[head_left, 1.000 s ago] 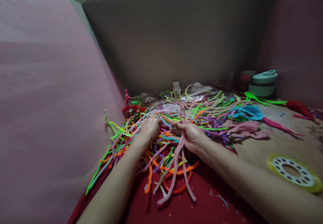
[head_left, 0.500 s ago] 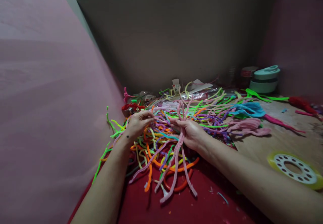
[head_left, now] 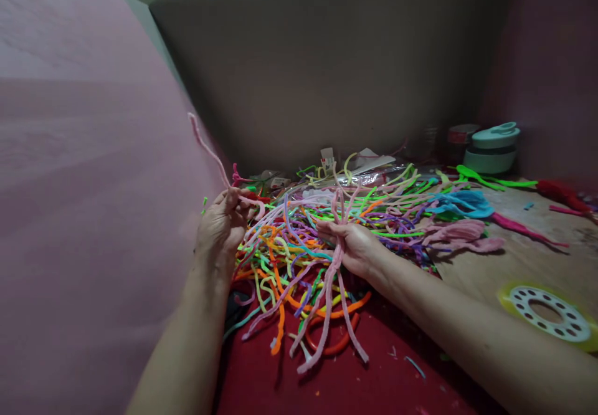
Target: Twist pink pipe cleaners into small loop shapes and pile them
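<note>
Pinched in my left hand [head_left: 221, 223] is a single pink pipe cleaner [head_left: 208, 152], bent, with its long end rising up and left and its other end curling to the right. My right hand [head_left: 355, 247] closes around the middle of a bundle of pink pipe cleaners [head_left: 332, 278]. Their upper ends fan out above my fingers, and the lower ends spread downward over the red surface. Behind and below both hands lies a tangled pile of many-coloured pipe cleaners [head_left: 299, 240].
A brown board [head_left: 471, 278] at the right carries a yellow-and-white tape roll [head_left: 546, 313], a blue bundle [head_left: 460, 203] and a pink bundle [head_left: 455, 235]. At the back right stands a mint-green lidded container [head_left: 491, 150]. Pink sheeting [head_left: 93, 215] rises on the left.
My left hand has moved left and up, away from the pile, with a pink pipe cleaner now clearly in its fingers. My right hand and its bundle have stayed almost where they were.
</note>
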`<state>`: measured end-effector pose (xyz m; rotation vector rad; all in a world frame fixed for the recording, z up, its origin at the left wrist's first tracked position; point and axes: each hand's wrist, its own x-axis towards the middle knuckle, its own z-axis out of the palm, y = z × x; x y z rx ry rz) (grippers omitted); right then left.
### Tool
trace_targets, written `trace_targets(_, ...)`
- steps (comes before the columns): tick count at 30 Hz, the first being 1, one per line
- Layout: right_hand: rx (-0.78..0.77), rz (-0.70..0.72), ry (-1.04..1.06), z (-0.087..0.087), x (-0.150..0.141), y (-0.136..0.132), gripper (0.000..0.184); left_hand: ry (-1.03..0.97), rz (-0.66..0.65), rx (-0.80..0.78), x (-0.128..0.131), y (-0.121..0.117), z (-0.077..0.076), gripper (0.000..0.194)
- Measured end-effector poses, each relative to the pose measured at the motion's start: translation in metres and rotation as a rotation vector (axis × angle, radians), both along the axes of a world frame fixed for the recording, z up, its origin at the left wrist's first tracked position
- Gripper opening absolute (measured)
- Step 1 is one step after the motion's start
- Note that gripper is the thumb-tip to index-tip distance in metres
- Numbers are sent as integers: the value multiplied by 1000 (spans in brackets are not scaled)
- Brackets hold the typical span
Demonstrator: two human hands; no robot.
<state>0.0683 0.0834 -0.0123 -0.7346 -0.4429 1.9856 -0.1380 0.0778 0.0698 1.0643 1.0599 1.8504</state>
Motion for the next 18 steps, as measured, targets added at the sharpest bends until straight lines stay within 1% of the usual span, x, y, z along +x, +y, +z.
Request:
trace_targets(2, 29, 16, 11, 4, 2, -1, 20, 78, -33, -41, 7, -9, 6, 18)
trace_targets(4, 87, 51, 46, 9, 4, -3, 19, 189, -167, -166, 19, -19, 8, 20)
trace_targets(6, 162, 72, 94, 17, 6, -8, 17, 268, -318, -316, 34, -27, 6, 27)
trace_targets(8, 228, 67, 148, 25, 7, -15, 15, 305, -367, -354, 51, -32, 2, 31)
trace_targets(11, 279, 20, 192, 35, 7, -26, 11, 389, -339, -396, 74, -39, -7, 30)
trace_targets(13, 297, -23, 173, 39, 8, -31, 10, 484, -325, -419, 85, -46, -11, 29)
trace_targets(14, 295, -52, 155, 40, 9, -33, 11, 531, -340, -424, 90, -51, -13, 29)
trace_targets(16, 297, -79, 124, 41, 15, -35, 12, 585, -412, -427, 96, -60, -15, 29)
trace_targets(18, 318, -59, 117, 39, 23, -40, 9, 556, -494, -440, 101, -70, -16, 31)
